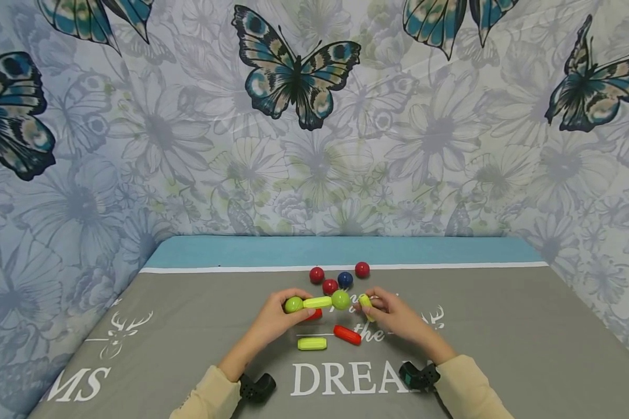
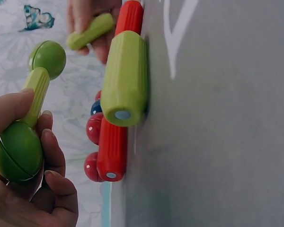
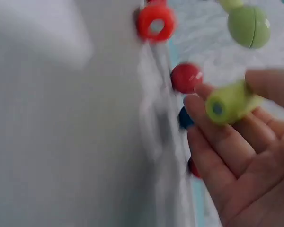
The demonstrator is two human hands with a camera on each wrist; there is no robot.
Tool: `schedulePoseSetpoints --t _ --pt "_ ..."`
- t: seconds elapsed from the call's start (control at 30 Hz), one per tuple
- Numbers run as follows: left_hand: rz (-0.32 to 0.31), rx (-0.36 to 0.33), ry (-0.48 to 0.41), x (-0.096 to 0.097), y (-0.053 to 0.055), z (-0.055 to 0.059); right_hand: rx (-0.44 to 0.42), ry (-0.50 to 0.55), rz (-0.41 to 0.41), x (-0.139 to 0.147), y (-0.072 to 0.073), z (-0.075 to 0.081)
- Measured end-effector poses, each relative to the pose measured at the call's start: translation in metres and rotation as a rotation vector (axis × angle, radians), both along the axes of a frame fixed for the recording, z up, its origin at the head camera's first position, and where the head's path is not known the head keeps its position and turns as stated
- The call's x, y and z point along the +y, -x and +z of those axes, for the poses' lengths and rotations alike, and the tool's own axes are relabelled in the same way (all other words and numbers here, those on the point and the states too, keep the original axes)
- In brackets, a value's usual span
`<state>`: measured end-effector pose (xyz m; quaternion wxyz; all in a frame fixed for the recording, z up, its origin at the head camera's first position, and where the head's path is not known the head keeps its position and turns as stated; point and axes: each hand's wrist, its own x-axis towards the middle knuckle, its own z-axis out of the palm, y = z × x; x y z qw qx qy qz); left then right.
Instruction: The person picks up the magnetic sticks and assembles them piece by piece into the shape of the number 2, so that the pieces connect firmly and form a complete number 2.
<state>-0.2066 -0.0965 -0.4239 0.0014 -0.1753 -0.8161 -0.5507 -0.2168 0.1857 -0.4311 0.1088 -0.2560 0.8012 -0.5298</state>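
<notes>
Right hand [image 1: 394, 314] pinches a rod [image 3: 234, 100], end disc [image 3: 217, 108] visible from that wrist only.

Head view: fingers [image 1: 293, 293] overlooked from behind and above, well back. Wrist views: aimed past the fingers from close, tipped sideways; green ball-and-rod piece [image 2: 39, 84] shared by both.

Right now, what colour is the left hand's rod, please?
Lime; the left wrist view shows the rod best.
</notes>
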Motion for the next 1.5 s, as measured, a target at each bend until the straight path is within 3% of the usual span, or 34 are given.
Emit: schedulePoseSetpoints --t 0.13,0.3,0.4,0.5,0.97,1.5 --pt "0.009 -0.012 -0.017 0.001 -0.001 0.004 -0.191 0.151 0.067 -0.007 -0.006 0.013" --pt "-0.008 0.001 -0.038 0.002 -0.003 0.007 -0.477 0.311 0.246 -0.015 -0.013 0.015" --pt "-0.026 0.012 -0.046 0.002 -0.003 0.007 -0.552 0.379 0.346 -0.019 -0.015 0.009" --pt "-0.031 0.017 -0.046 0.001 -0.002 0.005 -0.575 0.419 0.381 -0.022 -0.016 0.007" --pt "-0.046 0.014 -0.031 0.002 -0.002 0.003 -0.64 0.544 0.379 -0.028 -0.02 0.005" --pt "-0.067 0.065 0.008 0.005 -0.003 -0.001 -0.714 0.631 0.125 -0.045 -0.03 0.012"
